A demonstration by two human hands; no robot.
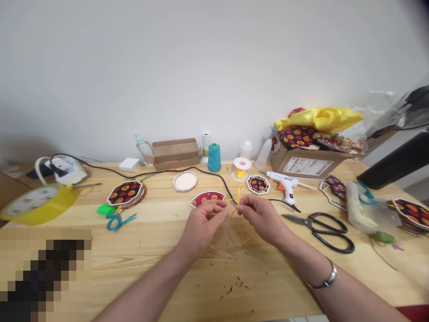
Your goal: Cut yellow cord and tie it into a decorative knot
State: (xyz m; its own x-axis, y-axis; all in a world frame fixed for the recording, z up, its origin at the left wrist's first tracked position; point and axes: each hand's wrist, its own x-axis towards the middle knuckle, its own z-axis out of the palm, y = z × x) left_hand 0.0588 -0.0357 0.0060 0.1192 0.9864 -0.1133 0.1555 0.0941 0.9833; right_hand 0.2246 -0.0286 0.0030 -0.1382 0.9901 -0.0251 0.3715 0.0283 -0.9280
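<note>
In the middle of the table, my left hand [204, 223] and my right hand [261, 218] face each other with their fingertips pinched. A thin yellow cord [239, 197] rises from my right fingertips. Strands of it run across to the left fingers, and loose ends hang below both hands. Just behind my left hand lies a fan-shaped patterned piece [208, 196] with a pale edge, partly covered by the fingers. Beyond my right hand, a spool of yellow cord [241, 167] stands near an octagonal patterned piece [258, 184].
To the right lie black-handled scissors [321, 228] and a white glue gun [284, 183]. A cardboard box [303, 163] of fabric stands behind. A teal thread cone [214, 157] stands at the back. Yellow tape [40, 205] and stacked patterned pieces [125, 193] are on the left.
</note>
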